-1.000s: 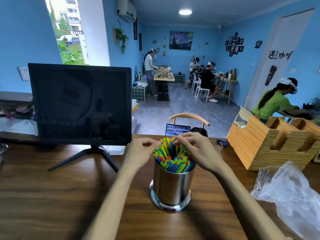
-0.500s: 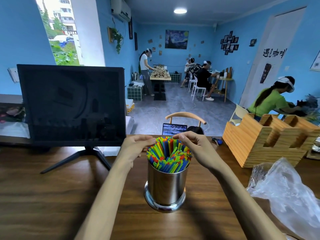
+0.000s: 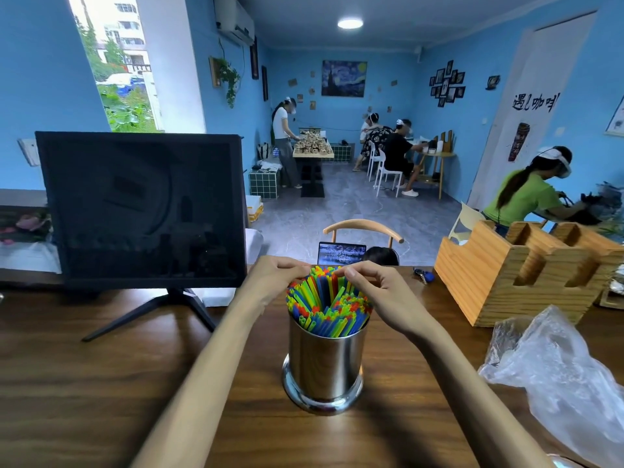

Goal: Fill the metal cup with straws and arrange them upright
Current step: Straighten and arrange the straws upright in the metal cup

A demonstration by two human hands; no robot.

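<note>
The metal cup [image 3: 325, 363] is standing upright on the wooden table [image 3: 101, 383], directly below both sets of fingers, and it is packed with coloured straws [image 3: 326, 304] whose tips are fanning out above the rim; the left hand [image 3: 270, 282] is curling its fingers over the far-left tips, seemingly pinching a few, though the fingertips are partly hidden behind the bundle; the right hand [image 3: 374, 292] is bringing thumb and forefinger together on straw tips at the far right of the bundle. Judging by the crossed, leaning straws between the two hands, the straightening is nearly done but not finished; doing it well probably means gathering the tips inward from both sides lightly, lifting leaning straws a little so they are dropping vertical, and avoiding a sideways pull that could be tipping the cup; a crumpled plastic bag [image 3: 567, 376] is lying well to the right of the right fingers.
</note>
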